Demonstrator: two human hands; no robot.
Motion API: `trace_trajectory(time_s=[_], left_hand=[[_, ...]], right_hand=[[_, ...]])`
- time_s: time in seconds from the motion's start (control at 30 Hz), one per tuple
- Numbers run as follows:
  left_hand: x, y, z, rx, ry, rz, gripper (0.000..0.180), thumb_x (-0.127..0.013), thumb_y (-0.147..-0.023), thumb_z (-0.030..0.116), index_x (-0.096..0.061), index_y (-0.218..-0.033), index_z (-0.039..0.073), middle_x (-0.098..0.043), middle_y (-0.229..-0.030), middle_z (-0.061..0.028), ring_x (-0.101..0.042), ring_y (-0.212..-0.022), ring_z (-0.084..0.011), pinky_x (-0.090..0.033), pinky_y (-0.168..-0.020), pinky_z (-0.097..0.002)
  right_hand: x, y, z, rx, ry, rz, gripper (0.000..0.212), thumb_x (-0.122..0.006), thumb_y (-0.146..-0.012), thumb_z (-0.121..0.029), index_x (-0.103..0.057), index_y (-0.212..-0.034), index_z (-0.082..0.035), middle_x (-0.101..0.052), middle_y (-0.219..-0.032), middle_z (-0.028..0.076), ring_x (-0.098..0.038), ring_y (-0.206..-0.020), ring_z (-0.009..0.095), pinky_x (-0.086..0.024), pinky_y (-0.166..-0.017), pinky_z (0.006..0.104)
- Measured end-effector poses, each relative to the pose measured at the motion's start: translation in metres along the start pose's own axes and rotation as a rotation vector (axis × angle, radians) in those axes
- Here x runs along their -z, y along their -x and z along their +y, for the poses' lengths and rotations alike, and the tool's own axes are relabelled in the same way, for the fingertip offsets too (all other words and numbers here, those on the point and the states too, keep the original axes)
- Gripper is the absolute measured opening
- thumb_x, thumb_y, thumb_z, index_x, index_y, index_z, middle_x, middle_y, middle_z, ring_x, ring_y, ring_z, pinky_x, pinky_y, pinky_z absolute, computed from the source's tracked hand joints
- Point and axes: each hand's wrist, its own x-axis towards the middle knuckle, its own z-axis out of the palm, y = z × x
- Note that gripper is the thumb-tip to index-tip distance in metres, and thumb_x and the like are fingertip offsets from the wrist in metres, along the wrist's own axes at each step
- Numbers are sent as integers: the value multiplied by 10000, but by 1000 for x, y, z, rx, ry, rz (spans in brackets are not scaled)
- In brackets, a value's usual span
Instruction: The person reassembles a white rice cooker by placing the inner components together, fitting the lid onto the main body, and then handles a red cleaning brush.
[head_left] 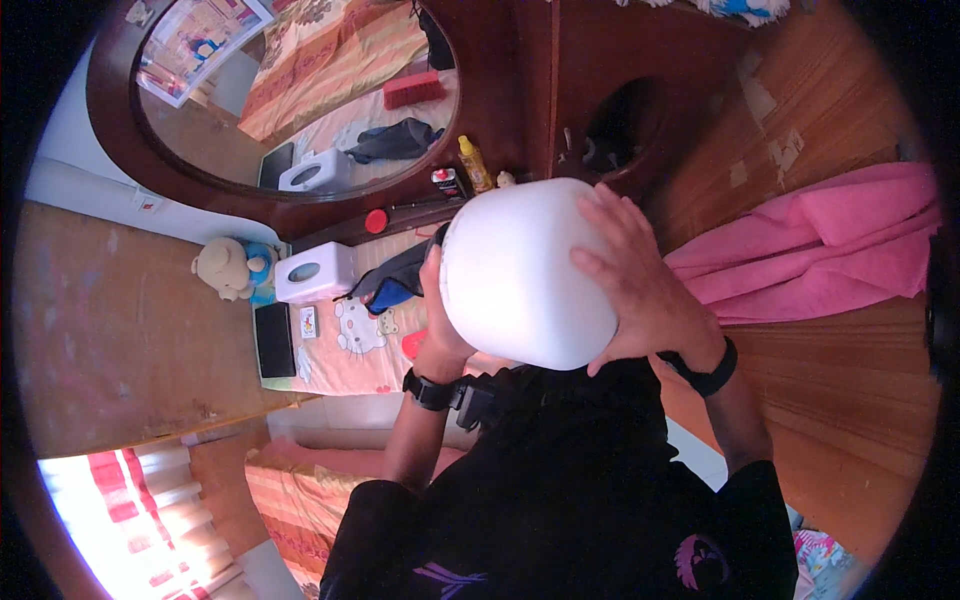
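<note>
A large, smooth white object (pixel 528 272) with rounded corners, like a plastic tub, is held up in front of my chest. Its exact kind cannot be told, since the side facing me is plain. My left hand (pixel 443 318) grips its left side, with most of the fingers hidden behind it. Spread over the right side and upper right edge are the fingers of my right hand (pixel 640 268), pressed against the surface. Behind it, left of the hands, a dark grey and blue cloth (pixel 395 284) lies on the dressing table (pixel 340 372).
On the table are a white tissue box (pixel 318 271), a plush toy (pixel 236 268), a black flat device (pixel 274 341) and a red object (pixel 413 344). A yellow bottle (pixel 474 163) stands below the oval mirror (pixel 300 90). Pink cloth (pixel 810 245) hangs at right.
</note>
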Motion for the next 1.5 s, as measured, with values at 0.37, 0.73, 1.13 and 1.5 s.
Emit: trace_trajectory(time_s=[0.37, 0.73, 1.13, 1.5], left_hand=[[1, -1, -3, 227, 460, -203, 689, -323, -859, 574, -386, -1301, 49, -486, -1246, -157, -522, -1076, -282, -438, -900, -376], [-27, 19, -12, 29, -376, 180, 783, -388, -828, 601, -330, -1313, -11, -491, -1216, -185, -525, -1073, -266, -453, -880, -351], [-24, -1, -27, -706, -1235, -208, 1047, -590, -610, 665, -280, -1367, 13, -167, -1404, -253, -197, -1302, -395, -187, -1037, -475], [-15, 13, -18, -272, -1144, -235, 1413, -628, -397, 803, -30, -1404, 12, -78, -1441, -223, -79, -1346, -335, -86, -1081, -403]], right_hand=[[-5, -2, -14, 123, -12, 17, 1050, -827, -378, -370, -346, -1303, -241, -225, -1396, 178, -209, -1253, 460, -227, -948, 591], [-22, 23, -18, -66, -75, 241, 1225, -831, -372, -476, -177, -1359, -164, -152, -1401, 227, -178, -1273, 444, -209, -1001, 555], [-53, 65, 11, -804, -1547, 460, 954, -629, -696, -607, -253, -1349, -22, -420, -1284, 141, -439, -1165, 229, -413, -942, 376], [-36, 65, -4, -691, -1495, 144, 950, -687, -669, -554, -285, -1345, -21, -431, -1290, 97, -419, -1178, 205, -380, -955, 358]])
